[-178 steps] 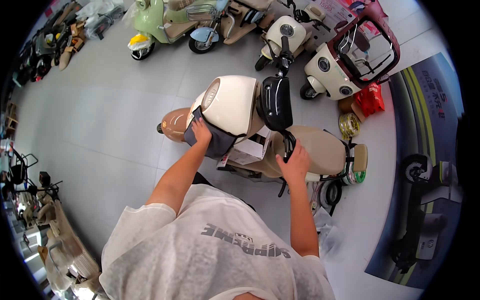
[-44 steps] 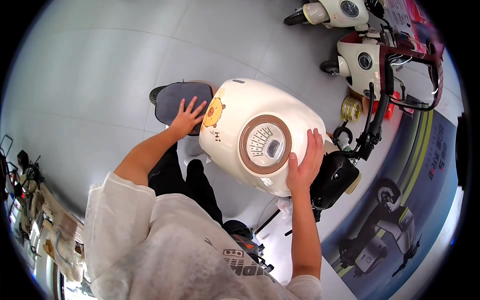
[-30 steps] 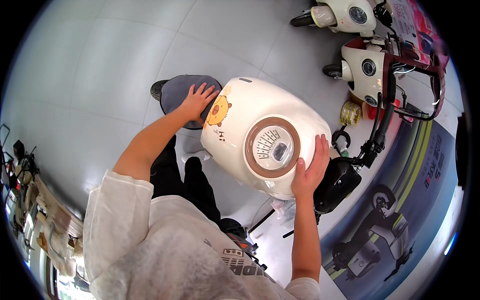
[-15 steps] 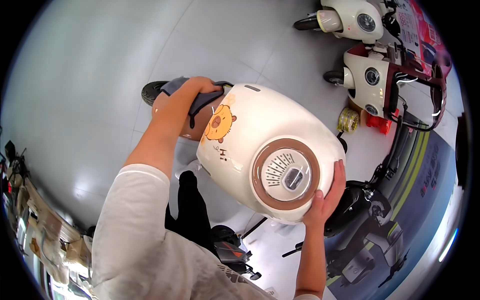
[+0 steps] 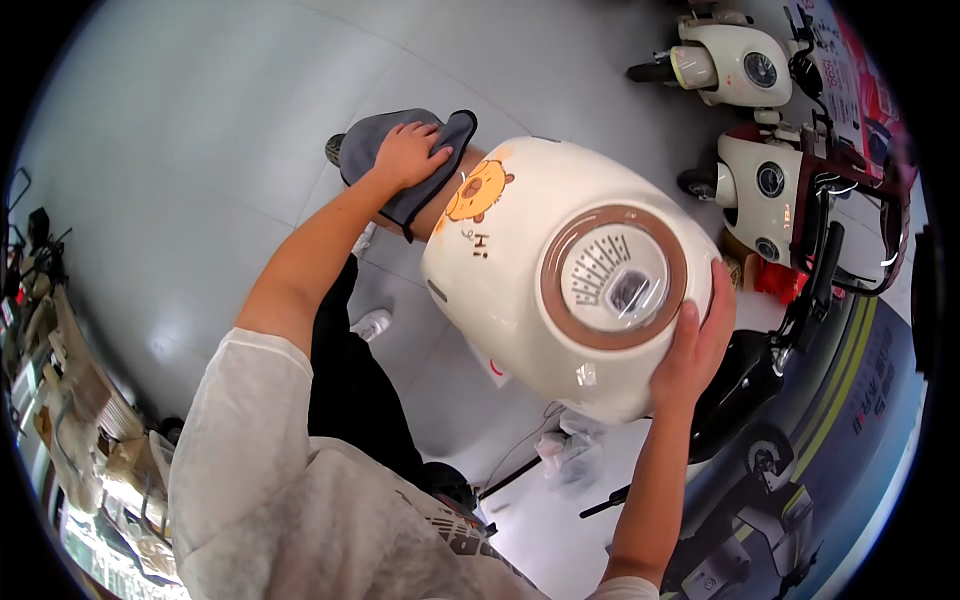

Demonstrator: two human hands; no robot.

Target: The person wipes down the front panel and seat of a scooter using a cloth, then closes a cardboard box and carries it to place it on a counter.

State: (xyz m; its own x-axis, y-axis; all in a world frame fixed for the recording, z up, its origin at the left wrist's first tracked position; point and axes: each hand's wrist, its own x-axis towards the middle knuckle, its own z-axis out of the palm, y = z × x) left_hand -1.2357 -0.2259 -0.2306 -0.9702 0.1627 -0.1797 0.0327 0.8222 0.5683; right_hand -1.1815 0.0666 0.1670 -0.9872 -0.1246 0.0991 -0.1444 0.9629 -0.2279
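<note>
A cream scooter front panel (image 5: 520, 300) bears an orange cartoon bear and "Hi" lettering. A brown ring (image 5: 556, 300) surrounds its round headlight (image 5: 615, 275). My left hand (image 5: 408, 158) presses a grey cloth (image 5: 375, 135) with dark edging over the brown front fender (image 5: 436, 212), fingers slightly bent on the fabric. Just beyond the cloth shows part of the front tyre (image 5: 335, 150). My right hand (image 5: 697, 335) holds the panel's side beside the headlight, thumb on its face and fingers along the edge.
Two more cream scooters, one (image 5: 735, 62) behind the other (image 5: 755, 190), stand at upper right. A black vehicle part (image 5: 738, 385) and a printed poster (image 5: 800, 450) are at right. Plastic bags (image 5: 575, 450) lie below the panel. Cluttered goods (image 5: 90, 400) line the left.
My left hand and the cloth show farther right and higher, with the cloth spread flatter over the fender. The panel appears shifted right and up; my right hand stays on its side.
</note>
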